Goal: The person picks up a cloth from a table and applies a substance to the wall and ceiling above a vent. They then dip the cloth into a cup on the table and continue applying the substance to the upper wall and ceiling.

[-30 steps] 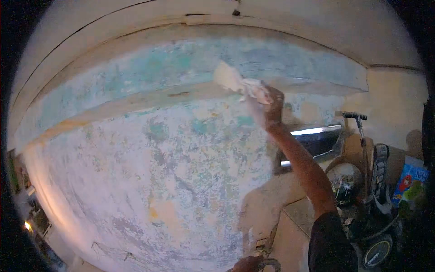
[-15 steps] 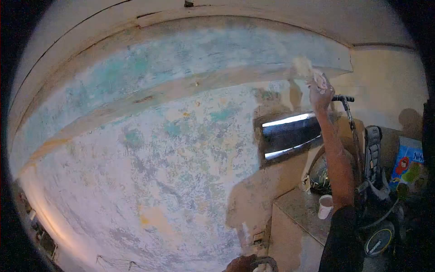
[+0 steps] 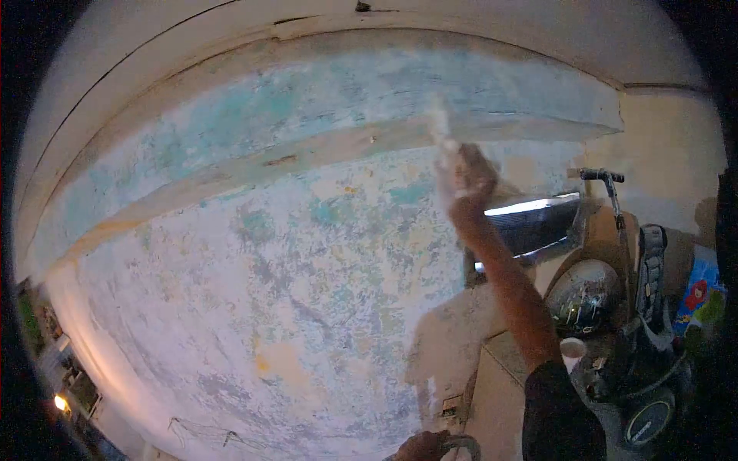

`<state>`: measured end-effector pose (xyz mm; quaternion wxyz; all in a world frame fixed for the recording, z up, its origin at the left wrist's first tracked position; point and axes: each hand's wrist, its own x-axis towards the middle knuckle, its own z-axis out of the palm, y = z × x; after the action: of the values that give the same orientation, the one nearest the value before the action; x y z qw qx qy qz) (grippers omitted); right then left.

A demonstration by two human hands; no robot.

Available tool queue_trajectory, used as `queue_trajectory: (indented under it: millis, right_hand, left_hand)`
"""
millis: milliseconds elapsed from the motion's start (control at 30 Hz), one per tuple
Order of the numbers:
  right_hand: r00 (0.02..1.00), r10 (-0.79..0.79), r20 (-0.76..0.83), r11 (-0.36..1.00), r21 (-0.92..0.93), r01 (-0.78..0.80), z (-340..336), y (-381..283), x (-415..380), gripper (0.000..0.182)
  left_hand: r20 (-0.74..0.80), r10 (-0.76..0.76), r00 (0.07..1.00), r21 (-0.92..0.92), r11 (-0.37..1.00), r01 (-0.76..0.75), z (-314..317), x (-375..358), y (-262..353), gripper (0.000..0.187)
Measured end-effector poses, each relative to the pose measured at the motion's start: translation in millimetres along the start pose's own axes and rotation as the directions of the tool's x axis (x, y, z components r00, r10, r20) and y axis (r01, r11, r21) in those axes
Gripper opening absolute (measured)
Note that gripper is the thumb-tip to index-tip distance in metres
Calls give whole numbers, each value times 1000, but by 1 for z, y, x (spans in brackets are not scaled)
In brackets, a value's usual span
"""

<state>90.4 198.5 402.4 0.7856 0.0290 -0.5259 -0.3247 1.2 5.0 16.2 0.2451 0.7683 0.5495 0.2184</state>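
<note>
My right hand (image 3: 473,170) is raised in front of the wall (image 3: 323,269), its fingers closed around a paintbrush (image 3: 440,127). Pale bristles, smeared by motion, point up and overlap the lower edge of the blue-green beam (image 3: 346,88). At the bottom edge of the view, my left hand (image 3: 421,446) is closed at the side of a container (image 3: 464,443), of which only the curved rim and a whitish inside show. The rest of that container is cut off by the frame.
Right of my arm stand a white cup (image 3: 572,349), a paint-spattered helmet (image 3: 586,296), a dark window-like panel (image 3: 538,227), a black strap (image 3: 652,261) and a T-shaped handle (image 3: 598,175). Thin wires (image 3: 207,436) stick out low on the wall. My shadow falls on the wall.
My right hand has swept left along the beam with the paintbrush, from near its right end. The view has shifted slightly left. My left hand stays at the container.
</note>
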Motion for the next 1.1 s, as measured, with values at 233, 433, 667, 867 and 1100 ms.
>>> queue_trajectory:
  millis: [233,433,667,867,1100]
  right_hand:
    - [986,67,155,952,286,-110,83,-115,-3,33]
    - [977,61,203,879,453,-149,103,-131,8,28]
    - [998,1,69,901,432,-31,37,-41,19,14]
    - [935,273,228,943,129,-307,-65,55,32,14]
    - [853,512,104,859,-82,-506,-161,169,39,20]
  left_hand:
    - [-166,251,954,134,964,-230,56,24,-77,39]
    - [239,-144,960,194,976,98,7,13,-22,40]
    - [48,101,994,173,979,-108,10,7,-24,38]
    - [16,54,998,-4,999,-54,5,9,-12,35]
    - [-116,142,983,62,989,-136,18,9,-16,34]
